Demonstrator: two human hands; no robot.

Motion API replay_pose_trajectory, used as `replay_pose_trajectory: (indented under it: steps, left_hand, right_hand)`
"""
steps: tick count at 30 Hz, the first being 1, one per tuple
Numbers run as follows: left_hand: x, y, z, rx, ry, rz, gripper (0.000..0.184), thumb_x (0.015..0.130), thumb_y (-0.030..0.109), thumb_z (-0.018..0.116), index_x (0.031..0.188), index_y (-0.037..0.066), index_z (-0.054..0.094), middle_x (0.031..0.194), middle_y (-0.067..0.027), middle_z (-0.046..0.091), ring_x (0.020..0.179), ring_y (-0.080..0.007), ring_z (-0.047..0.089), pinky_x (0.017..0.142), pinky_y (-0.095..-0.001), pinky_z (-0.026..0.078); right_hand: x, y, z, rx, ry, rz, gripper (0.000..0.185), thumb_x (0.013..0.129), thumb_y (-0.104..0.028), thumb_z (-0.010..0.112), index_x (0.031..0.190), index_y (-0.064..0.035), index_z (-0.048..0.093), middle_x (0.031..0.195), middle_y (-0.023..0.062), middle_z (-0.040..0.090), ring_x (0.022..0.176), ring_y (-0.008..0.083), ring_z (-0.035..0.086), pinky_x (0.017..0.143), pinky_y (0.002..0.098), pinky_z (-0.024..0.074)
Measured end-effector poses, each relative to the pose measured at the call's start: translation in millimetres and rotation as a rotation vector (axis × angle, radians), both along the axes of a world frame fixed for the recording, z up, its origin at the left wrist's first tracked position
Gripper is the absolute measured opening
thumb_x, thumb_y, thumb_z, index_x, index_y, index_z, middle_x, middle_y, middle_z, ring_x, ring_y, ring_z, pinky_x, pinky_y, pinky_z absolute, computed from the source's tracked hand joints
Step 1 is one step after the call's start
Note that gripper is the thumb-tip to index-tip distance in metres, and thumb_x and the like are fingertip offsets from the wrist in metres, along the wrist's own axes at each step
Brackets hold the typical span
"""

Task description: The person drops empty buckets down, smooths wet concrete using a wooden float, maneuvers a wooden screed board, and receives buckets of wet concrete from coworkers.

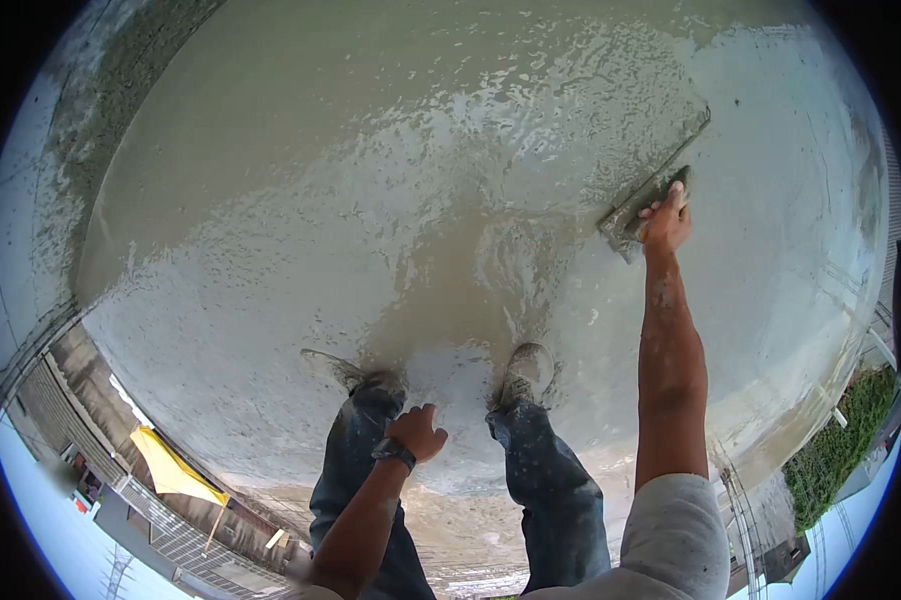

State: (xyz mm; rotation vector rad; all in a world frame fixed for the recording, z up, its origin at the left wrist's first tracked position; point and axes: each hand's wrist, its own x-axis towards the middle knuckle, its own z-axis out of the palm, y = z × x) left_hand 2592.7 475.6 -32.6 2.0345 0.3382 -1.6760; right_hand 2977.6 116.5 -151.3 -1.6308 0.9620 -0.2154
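Note:
My right hand (667, 228) reaches far forward and is closed around the handle of a plastering trowel (628, 212). The trowel's long blade lies against wet grey cement (580, 130), tilted diagonally, with smeared ridges beside it. My left hand (417, 434) hangs in front of my left leg, fingers curled in, with nothing visible in it; a dark watch (394, 454) is on that wrist. Both of my feet stand in the wet cement, and one mud-covered shoe (528, 372) shows below the right trouser leg.
Watery slurry (450, 290) pools in front of my feet. A rougher strip (120, 110) borders the cement at the upper left. Behind me are a yellow tarp (175, 465), buildings and a patch of green plants (840, 440).

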Motion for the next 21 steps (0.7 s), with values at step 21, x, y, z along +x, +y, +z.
replay_pose_trajectory:
  steps: [21]
  left_hand:
    - [49, -18, 299, 0.06, -0.555, 1.224, 0.053, 0.089, 0.033, 0.067, 0.13, 0.004, 0.056, 0.111, -0.0168, 0.069, 0.101, -0.0298, 0.068, 0.089, -0.0418, 0.053]
  right_hand:
    - [-139, -48, 308, -0.051, 0.722, 1.022, 0.022, 0.091, -0.021, 0.067, 0.094, -0.0023, 0.055, 0.06, 0.0055, 0.053, 0.04, 0.0177, 0.05, 0.037, 0.0335, 0.0407]
